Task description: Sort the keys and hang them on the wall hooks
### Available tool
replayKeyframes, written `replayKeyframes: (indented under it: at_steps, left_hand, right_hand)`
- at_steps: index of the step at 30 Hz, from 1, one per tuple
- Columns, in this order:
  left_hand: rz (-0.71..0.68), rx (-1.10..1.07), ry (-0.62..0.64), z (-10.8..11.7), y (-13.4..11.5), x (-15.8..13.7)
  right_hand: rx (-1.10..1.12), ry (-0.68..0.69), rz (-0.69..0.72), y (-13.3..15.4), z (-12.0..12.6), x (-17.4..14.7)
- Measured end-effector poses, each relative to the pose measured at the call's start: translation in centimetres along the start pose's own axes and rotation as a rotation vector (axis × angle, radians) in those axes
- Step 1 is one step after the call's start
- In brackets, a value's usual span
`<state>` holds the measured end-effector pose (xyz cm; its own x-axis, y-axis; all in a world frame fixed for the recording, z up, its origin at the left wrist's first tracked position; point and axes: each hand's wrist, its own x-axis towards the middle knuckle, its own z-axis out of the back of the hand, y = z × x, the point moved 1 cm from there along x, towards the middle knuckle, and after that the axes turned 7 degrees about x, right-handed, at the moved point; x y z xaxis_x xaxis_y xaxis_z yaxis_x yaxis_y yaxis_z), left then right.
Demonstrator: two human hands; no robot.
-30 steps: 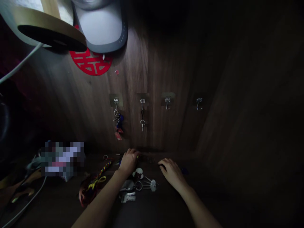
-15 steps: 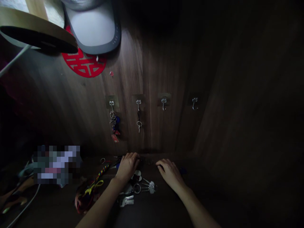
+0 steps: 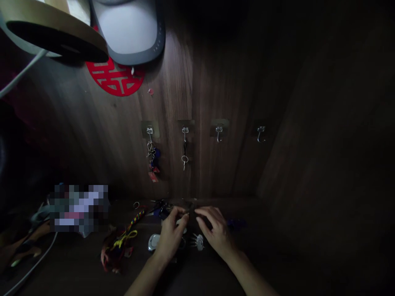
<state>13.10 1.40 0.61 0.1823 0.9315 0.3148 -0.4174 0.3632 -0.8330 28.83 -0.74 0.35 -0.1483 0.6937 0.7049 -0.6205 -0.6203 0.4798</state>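
Note:
My left hand (image 3: 173,232) is closed in a pinch above the dark tabletop, and a small dark thing shows near its fingertips, too dim to name. Just right of it, my right hand (image 3: 216,232) has its thumb and forefinger apart, with its fingertips close to the left ones. Between the wrists lies a fanned bunch of keys (image 3: 199,241). A silver oval fob (image 3: 153,242) rests left of my left hand, with dark keys (image 3: 160,209) behind it. Part of what lies under my left hand is hidden.
Four wall hooks are several in a row; the left hook (image 3: 149,130) bears a key bunch (image 3: 152,158), the second a single key ring (image 3: 184,159). Colourful braided cords (image 3: 125,238) lie left. A blue thing (image 3: 237,223) sits right. A lamp (image 3: 55,37) and cap (image 3: 129,33) hang above.
My left hand has drawn back and turned into a pinch, uncovering the dark keys and the silver fob. My right hand has moved slightly left, towards it. The view has shifted a little.

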Motion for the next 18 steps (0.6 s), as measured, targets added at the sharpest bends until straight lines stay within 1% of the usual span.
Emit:
replayKeyframes:
  at_steps: [3,7,10,12,15,18]
  left_hand:
    - [-0.036,0.0,-0.005,-0.4,0.1,-0.3]
    - [-0.031,-0.039,0.03,-0.7,0.2,-0.5]
    - [-0.002,-0.092,0.061,-0.7,0.3,-0.5]
    - [0.0,-0.09,0.027,-0.5,0.4,-0.5]
    - [-0.078,-0.024,-0.058,-0.2,0.3,-0.5]
    - [-0.171,0.034,-0.09,0.0,0.2,-0.5]
  right_hand:
    - [0.029,0.008,0.036,0.3,-0.4,-0.1]
    - [0.04,0.018,-0.018,-0.1,-0.9,-0.1]
    - [0.121,-0.021,-0.107,-0.4,-1.0,-0.1]
    - [0.213,-0.054,-0.198,-0.6,-0.9,-0.1]
    - [0.334,-0.091,-0.332,-0.9,-0.9,0.0]
    - [0.398,-0.084,-0.39,-0.9,-0.9,0.0]
